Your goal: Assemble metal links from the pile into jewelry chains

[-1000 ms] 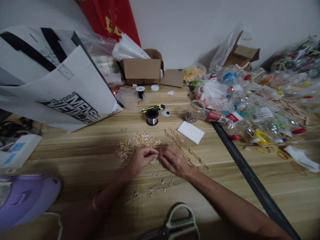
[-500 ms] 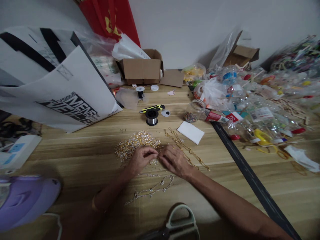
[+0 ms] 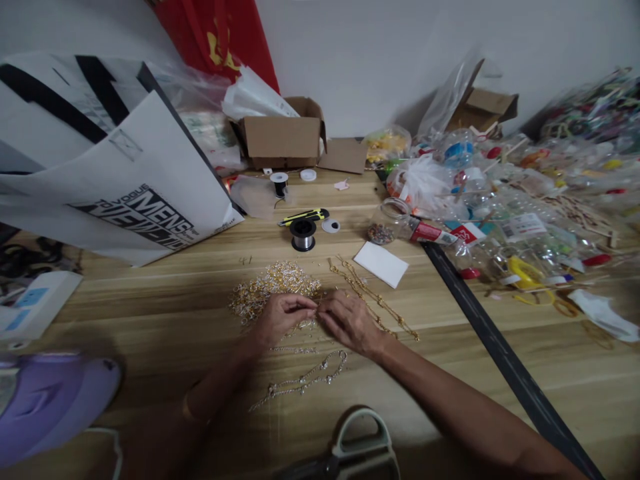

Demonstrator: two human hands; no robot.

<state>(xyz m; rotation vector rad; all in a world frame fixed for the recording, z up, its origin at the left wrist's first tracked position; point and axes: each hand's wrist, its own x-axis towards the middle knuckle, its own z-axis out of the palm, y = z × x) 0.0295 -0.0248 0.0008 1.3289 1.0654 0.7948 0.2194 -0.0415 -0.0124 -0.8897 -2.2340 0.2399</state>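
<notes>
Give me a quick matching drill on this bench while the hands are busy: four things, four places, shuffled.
Things:
1. Silver chain
2. Pile of small metal pieces
3. Scissors
4. Yellow-and-black cutter

Places:
A. Just beyond the silvery spool
B. Cut off by the picture's bottom edge
C. Looped on the wood, nearer the camera than both hands
D. Directly beyond the left hand

Pairs: 1-C, 2-D, 3-B, 4-A

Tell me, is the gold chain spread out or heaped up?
Spread out: the gold chain lies in long, thin strands on the table, beside the right hand.
</notes>
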